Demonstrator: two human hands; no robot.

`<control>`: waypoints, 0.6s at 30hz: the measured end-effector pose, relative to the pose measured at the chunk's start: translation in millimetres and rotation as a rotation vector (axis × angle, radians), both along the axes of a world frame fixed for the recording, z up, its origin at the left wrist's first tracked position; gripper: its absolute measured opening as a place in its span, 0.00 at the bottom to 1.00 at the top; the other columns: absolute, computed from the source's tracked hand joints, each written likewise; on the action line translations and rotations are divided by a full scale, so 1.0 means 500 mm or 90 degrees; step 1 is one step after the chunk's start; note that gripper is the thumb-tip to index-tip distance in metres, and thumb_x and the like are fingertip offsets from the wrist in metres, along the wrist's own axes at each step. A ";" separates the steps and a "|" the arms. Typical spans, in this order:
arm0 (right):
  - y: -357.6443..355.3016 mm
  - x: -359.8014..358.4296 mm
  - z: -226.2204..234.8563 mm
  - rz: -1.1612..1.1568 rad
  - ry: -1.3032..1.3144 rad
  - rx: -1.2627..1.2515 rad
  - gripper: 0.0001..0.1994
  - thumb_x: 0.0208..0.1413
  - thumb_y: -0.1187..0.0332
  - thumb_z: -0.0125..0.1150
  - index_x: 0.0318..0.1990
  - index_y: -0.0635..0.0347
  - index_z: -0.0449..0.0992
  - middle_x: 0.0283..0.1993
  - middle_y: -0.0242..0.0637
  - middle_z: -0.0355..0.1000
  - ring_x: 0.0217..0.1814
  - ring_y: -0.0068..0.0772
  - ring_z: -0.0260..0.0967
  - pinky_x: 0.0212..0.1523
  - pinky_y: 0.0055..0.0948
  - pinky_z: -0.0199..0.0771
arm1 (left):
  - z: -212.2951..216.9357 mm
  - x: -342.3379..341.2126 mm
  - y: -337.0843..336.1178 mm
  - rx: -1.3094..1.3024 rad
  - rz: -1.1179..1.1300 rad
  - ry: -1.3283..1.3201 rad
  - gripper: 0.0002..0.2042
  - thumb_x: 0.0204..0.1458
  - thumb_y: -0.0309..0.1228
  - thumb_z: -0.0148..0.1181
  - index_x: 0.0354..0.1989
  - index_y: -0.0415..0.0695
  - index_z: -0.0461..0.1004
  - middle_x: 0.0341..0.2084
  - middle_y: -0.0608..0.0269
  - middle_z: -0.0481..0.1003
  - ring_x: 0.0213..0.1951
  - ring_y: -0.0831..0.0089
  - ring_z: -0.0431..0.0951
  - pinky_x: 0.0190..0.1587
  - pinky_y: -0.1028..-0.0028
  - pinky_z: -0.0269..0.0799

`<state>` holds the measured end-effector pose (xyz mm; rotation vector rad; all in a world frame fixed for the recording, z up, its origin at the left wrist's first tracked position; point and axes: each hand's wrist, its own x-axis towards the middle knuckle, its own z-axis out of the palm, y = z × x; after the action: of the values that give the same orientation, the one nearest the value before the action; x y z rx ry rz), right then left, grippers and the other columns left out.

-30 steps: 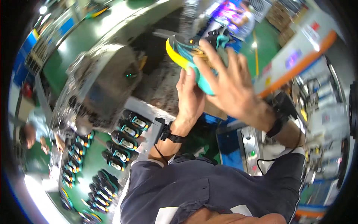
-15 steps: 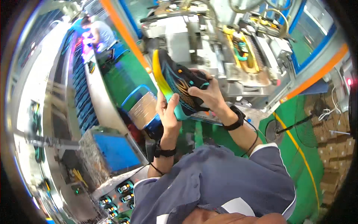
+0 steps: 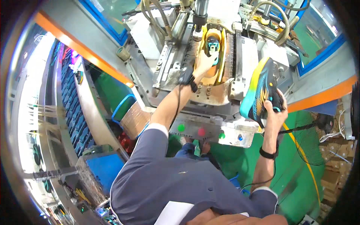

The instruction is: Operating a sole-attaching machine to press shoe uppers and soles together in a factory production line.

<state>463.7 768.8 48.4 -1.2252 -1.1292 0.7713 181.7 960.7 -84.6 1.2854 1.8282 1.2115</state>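
The right hand (image 3: 275, 112) is at about four o'clock from the middle of the picture. Its fingers are wrapped around a sports shoe (image 3: 261, 92). The shoe is black and blue with a yellow and blue sole, and it stands tilted, toe up, just above the hand.

The left hand (image 3: 202, 63) reaches up to about twelve o'clock. It rests on a second shoe (image 3: 213, 45) with a yellow sole that sits inside the big grey machine (image 3: 165, 56). I cannot tell if those fingers are gripping or just touching.

Below the machine, a panel holds round green and red buttons (image 3: 181, 128). A green floor (image 3: 292, 168) lies at five o'clock.
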 end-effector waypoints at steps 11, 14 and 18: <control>0.219 -0.002 0.022 -0.087 -0.125 -0.036 0.22 0.44 0.74 0.66 0.49 0.67 0.73 0.44 0.37 0.73 0.42 0.23 0.70 0.45 0.23 0.70 | -0.058 -0.088 0.103 -0.043 0.044 -0.274 0.16 0.40 0.35 0.67 0.30 0.32 0.76 0.30 0.47 0.78 0.37 0.59 0.79 0.38 0.63 0.74; 0.384 -0.059 0.058 -0.025 -0.350 -0.123 0.26 0.37 0.60 0.72 0.44 0.66 0.75 0.37 0.38 0.75 0.38 0.26 0.71 0.41 0.24 0.70 | 0.045 -0.133 -0.062 -0.138 -0.062 -0.605 0.12 0.46 0.29 0.64 0.36 0.34 0.75 0.32 0.57 0.77 0.34 0.71 0.77 0.39 0.69 0.74; 0.580 -0.240 0.007 0.143 -0.639 -0.242 0.32 0.34 0.54 0.71 0.43 0.73 0.74 0.43 0.54 0.74 0.47 0.46 0.73 0.47 0.34 0.72 | 0.164 -0.204 -0.327 -0.100 -0.073 -0.754 0.14 0.52 0.25 0.59 0.46 0.33 0.71 0.39 0.60 0.76 0.40 0.72 0.76 0.46 0.72 0.72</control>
<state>343.6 1058.7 51.7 -1.9178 -2.0154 0.5308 79.5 797.0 -2.5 0.3583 0.9182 1.2951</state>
